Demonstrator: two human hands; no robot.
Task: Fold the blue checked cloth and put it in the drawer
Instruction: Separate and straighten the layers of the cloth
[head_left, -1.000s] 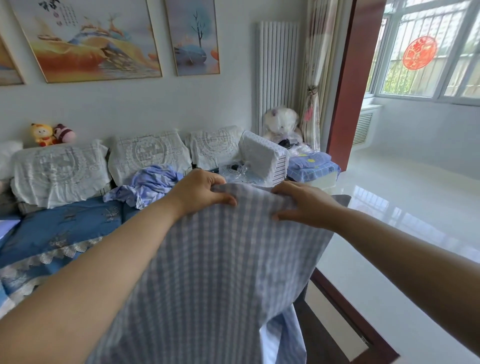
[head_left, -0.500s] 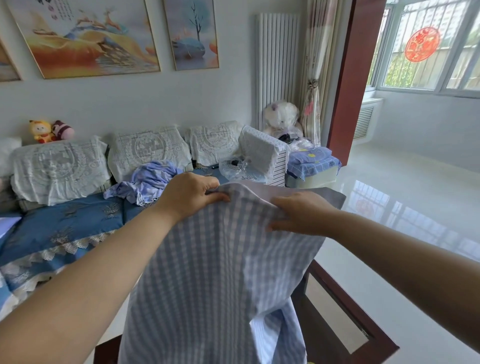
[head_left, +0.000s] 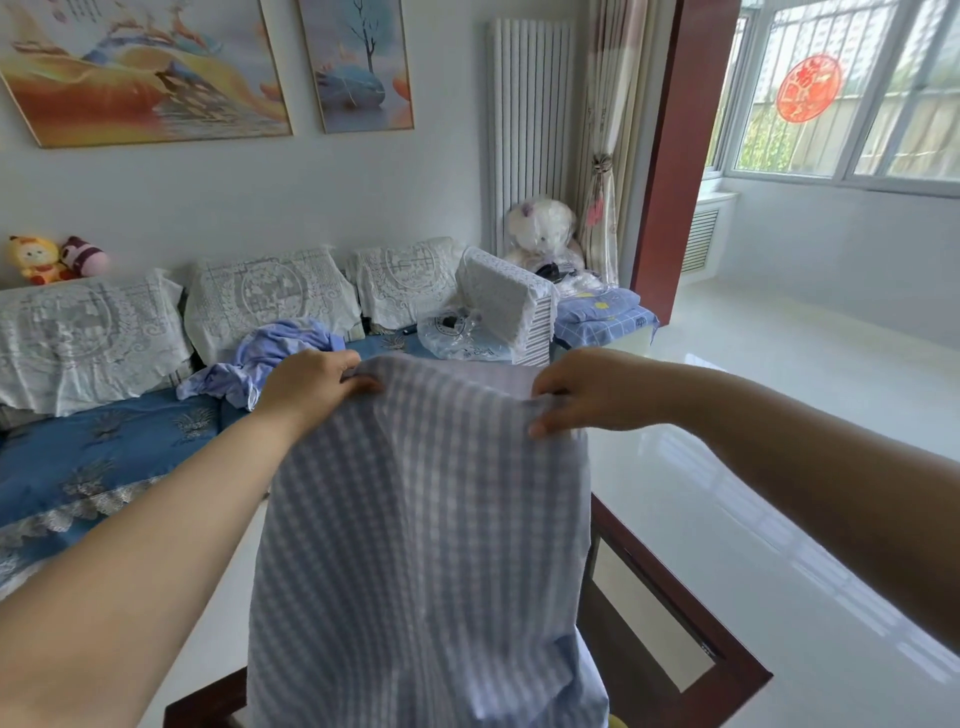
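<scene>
Lower edge of blue checked cloth (head_left: 421, 545) cut off by frame; drawer not seen. Cloth hangs in air from its top edge, left hand (head_left: 306, 387) and right hand (head_left: 587, 389) each pinching a top corner (fingertips tucked behind fabric). Sofa (head_left: 78, 467) beyond; dark wooden table (head_left: 691, 613) partly hidden below.
</scene>
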